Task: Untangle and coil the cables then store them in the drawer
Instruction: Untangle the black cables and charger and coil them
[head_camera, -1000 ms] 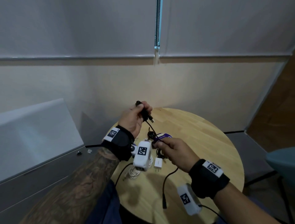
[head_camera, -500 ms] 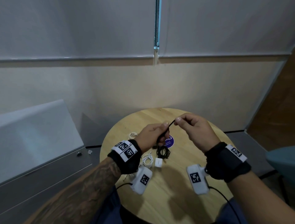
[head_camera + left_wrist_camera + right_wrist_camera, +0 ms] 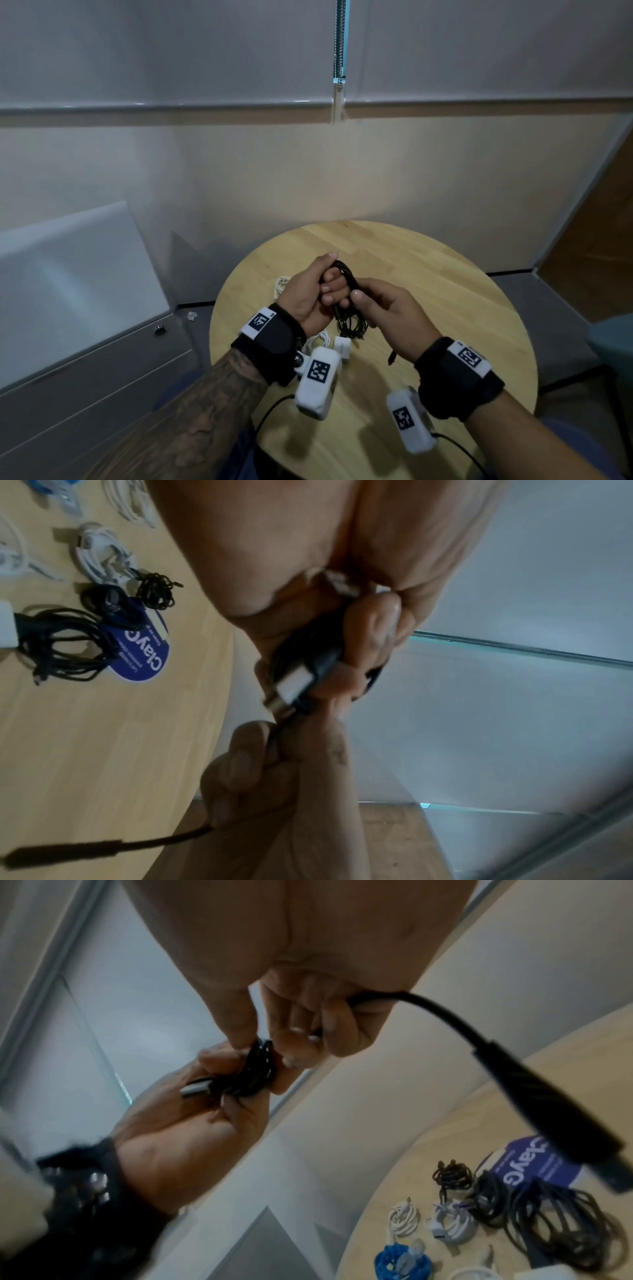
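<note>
The purple sticker (image 3: 142,653) at left reads "Clayo"; my left hand (image 3: 310,294) grips the coiled black cable (image 3: 346,277); my right hand (image 3: 387,308) pinches its strand.

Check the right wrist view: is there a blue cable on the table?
Yes, a coiled blue cable lies on the wooden table, near the white cables.

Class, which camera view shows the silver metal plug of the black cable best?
The left wrist view: the silver metal plug fills its centre, held in the left hand. The right wrist view shows it smaller; the head view hides it.
</note>
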`<state>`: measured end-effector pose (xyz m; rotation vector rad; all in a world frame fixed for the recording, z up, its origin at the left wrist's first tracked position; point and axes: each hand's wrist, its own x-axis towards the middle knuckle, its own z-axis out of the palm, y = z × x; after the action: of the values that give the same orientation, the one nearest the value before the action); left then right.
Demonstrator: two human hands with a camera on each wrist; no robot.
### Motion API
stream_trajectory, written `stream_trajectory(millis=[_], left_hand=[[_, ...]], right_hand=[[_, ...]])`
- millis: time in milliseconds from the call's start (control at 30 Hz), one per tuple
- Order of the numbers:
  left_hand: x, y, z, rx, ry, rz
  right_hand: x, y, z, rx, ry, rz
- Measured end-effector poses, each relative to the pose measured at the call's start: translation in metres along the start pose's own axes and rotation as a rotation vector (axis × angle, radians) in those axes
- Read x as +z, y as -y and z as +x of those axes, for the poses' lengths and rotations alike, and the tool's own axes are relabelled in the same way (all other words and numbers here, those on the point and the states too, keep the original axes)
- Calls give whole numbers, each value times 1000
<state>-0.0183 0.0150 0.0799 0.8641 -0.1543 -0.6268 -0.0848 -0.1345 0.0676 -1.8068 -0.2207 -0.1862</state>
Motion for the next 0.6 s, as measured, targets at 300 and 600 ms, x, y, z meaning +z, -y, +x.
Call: stream_trajectory(millis=[300,600], left_hand=[[-33,21,24,8,16,232],[-58,66,35,-25,-379,78]], right_hand=[[-12,-45,13,93,21,-86],[8,-88,-3,120,62,-324]])
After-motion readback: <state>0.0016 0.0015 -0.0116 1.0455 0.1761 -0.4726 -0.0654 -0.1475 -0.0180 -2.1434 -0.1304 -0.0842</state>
